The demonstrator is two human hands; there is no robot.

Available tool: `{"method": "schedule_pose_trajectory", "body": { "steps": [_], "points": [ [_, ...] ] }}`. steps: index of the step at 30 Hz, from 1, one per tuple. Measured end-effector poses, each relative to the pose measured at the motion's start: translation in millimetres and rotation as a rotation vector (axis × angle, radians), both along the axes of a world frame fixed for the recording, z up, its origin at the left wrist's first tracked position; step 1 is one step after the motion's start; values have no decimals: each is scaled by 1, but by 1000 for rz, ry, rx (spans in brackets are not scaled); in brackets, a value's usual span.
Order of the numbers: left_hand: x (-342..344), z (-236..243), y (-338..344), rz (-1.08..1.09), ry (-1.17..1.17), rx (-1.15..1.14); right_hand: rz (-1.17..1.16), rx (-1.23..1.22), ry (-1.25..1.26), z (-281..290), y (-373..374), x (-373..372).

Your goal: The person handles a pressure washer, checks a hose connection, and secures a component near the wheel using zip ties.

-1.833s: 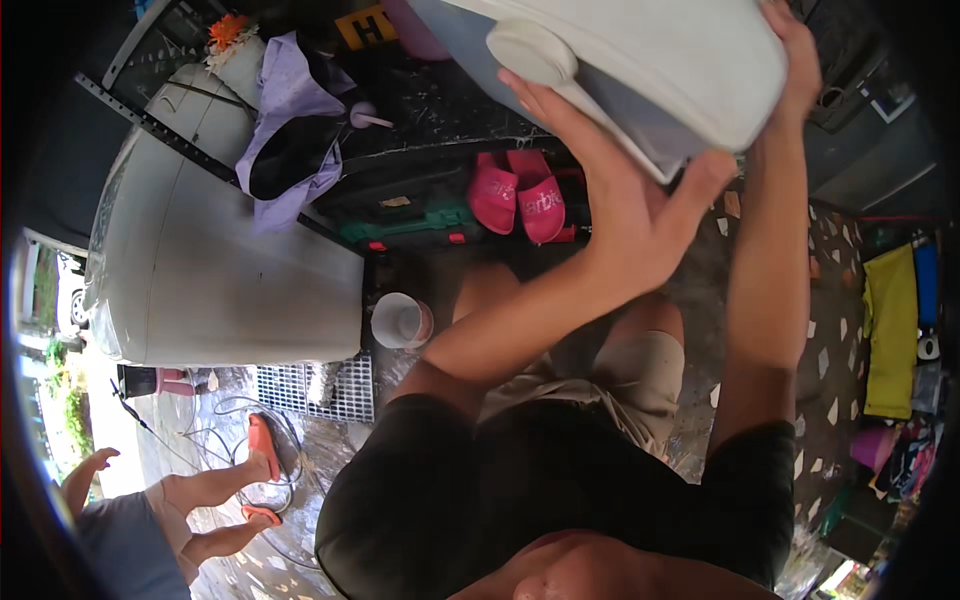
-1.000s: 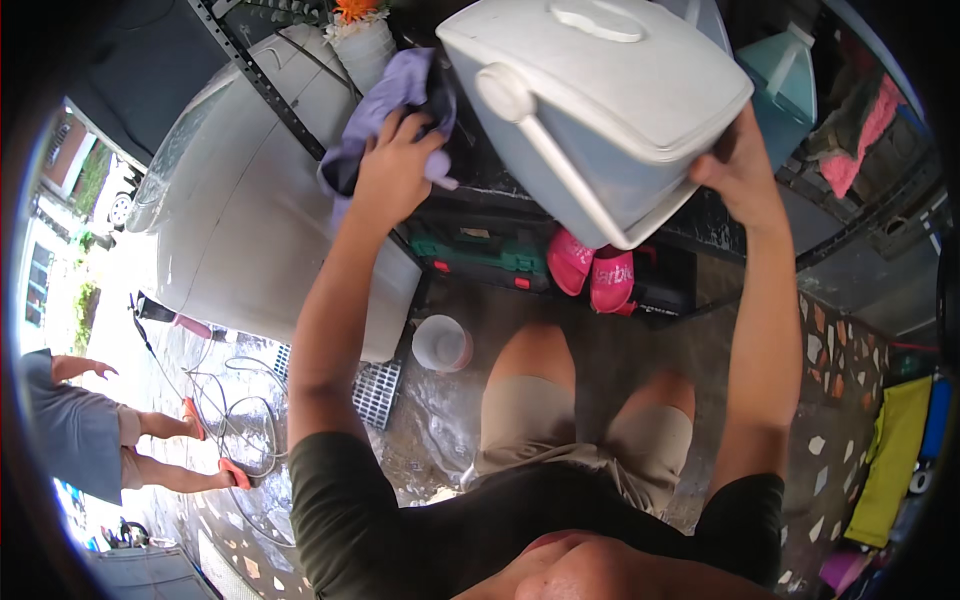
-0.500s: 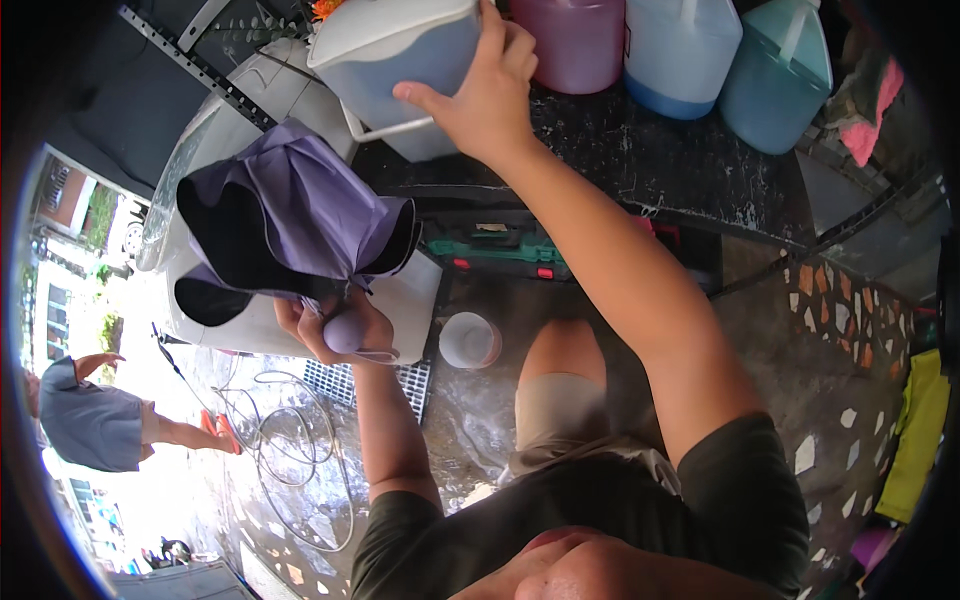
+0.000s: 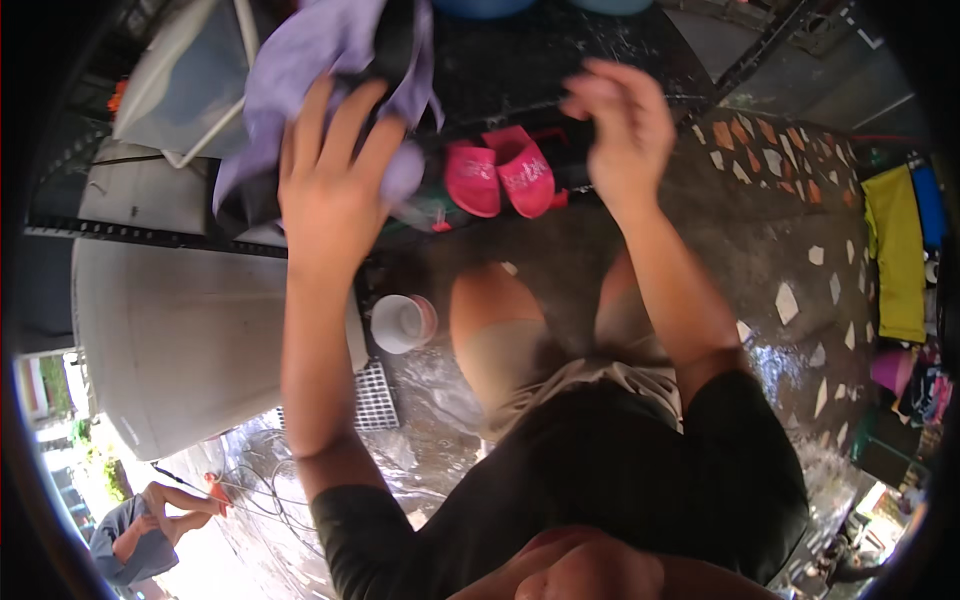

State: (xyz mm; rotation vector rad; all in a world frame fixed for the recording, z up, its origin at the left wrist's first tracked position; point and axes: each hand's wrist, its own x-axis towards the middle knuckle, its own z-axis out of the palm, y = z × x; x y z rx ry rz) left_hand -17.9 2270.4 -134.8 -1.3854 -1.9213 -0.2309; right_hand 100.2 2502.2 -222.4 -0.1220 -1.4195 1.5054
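Note:
Lavender fabric with a black lining (image 4: 330,40), apparently an umbrella, lies at the upper left of the black shelf (image 4: 560,50). My left hand (image 4: 335,175) is over it, fingers spread and blurred, beside its round lavender knob. My right hand (image 4: 625,135) is raised near the shelf's front edge, fingers loosely bent and apart, holding nothing. A white lidded container with a handle (image 4: 180,90) stands left of the fabric. Pink slippers (image 4: 525,175) sit just below the shelf edge, between my hands.
A large pale tank (image 4: 190,330) is at the left, beside a small white bucket (image 4: 398,325) and plastic grate (image 4: 370,395). A hose (image 4: 250,480) coils on the wet floor. Another person (image 4: 145,525) is at lower left. Yellow fabric (image 4: 890,250) hangs at the right.
The white container moved from my right hand to the shelf's upper left, and that hand let go. The lavender umbrella, lifted in my left hand half a second ago, is higher, over the shelf.

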Motion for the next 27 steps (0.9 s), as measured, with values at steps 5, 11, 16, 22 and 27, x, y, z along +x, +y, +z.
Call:
{"method": "schedule_pose_trajectory", "body": {
  "steps": [5,11,16,22,27],
  "points": [
    [-54,-9,67,-52,-126,-313,-101,-354,-460,-148,31,85],
    [-21,-3,55,-79,-366,-265,-75,-66,-843,-227,27,59],
    [28,-85,39,-285,-158,661,-118,709,-644,-186,8,-14],
    [-7,-215,100,1,-540,-286,249,948,-1112,-183,35,-61],
    [-40,-239,125,298,-563,-732,211,873,-1006,-196,37,-40]
  ]
}}
